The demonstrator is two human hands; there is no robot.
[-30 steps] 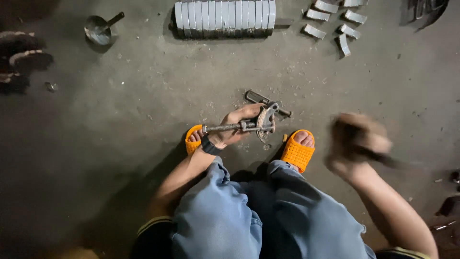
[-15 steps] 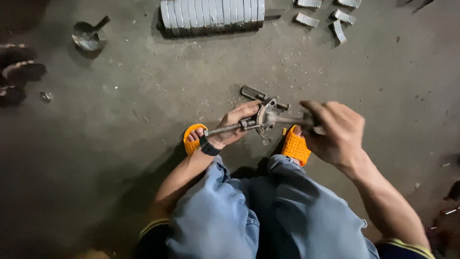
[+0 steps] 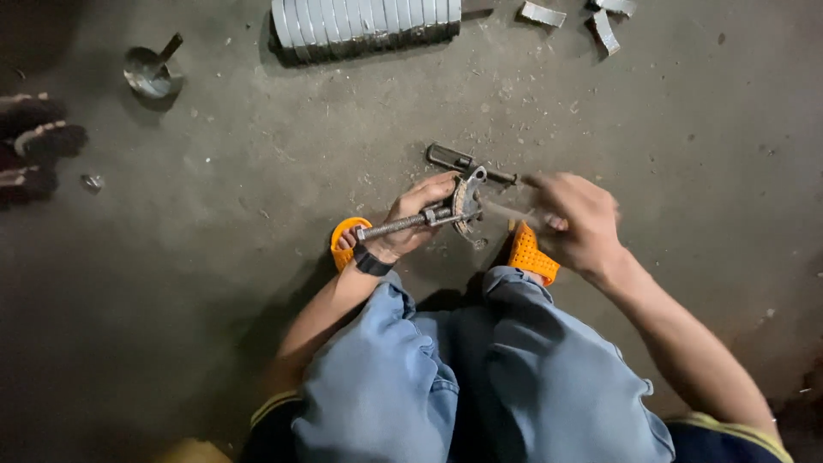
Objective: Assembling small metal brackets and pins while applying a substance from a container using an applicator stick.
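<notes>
Clamp tool: I see a small metal screw clamp held just above the floor, between my two orange sandals, ahead of my knees.
Long axis: threaded rod runs roughly left-right w/ a slight upward tilt toward the right; curved frame end sits on the right, rod tail points left over the L sandal.
L hand: my left hand is wrapped around the rod/frame from behind, fingers closed on it, dark band at the wrist.
R hand: my right hand is just right of the clamp's frame end, motion-blurred; looks curled around something thin and pale that reaches toward the frame, but can't tell what it is or how tight the grip is.
Key relation: clamp lies directly left of R hand, nearly in line w/ the rod axis; L hand already on it, so L is nearer; R approaches end-on from the right.
Behind clamp: dark metal bar on the floor, just beyond the frame, angled down to the right.
R sandal: orange, perforated, just below R hand.
Top edge: ribbed row of grey metal pieces stacked side by side; a few loose grey pieces to its right.
Top left: small metal scoop/funnel; dark footwear at far left edge.
Labels/signs/pkgs: none visible anywhere.
Floor: bare grey concrete, gritty w/ small chips.
</notes>
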